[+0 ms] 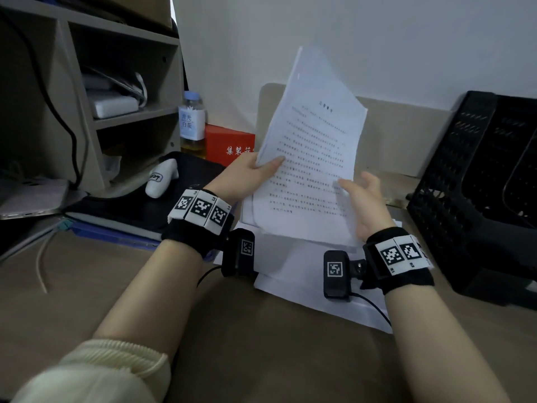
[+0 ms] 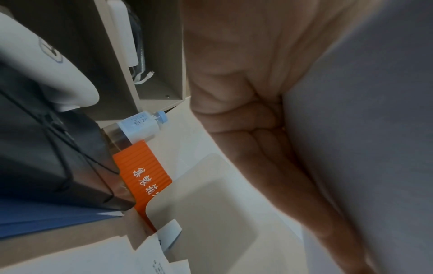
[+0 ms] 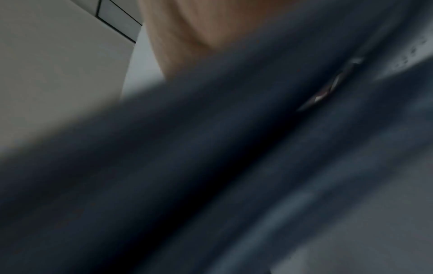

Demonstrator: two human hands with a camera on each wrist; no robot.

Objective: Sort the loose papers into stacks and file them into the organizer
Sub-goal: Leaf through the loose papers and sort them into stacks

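Left hand [image 1: 250,170]: thumb over, fingers under, pinching printed paper stack [image 1: 311,158], frame centre.
Right hand [image 1: 363,199]: fingers relaxed, touching stack's right edge.
Black organizer [image 1: 476,181]: right.

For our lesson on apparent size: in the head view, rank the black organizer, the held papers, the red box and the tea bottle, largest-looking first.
1. black organizer, cut off at the frame edge
2. held papers, nearly as large; nearness makes this order unsure
3. red box, partly hidden, and tea bottle: alike

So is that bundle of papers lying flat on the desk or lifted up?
Lifted up. The left hand pinches the paper bundle at its edge, tilted above the sheets on the desk; the right hand touches its other edge.
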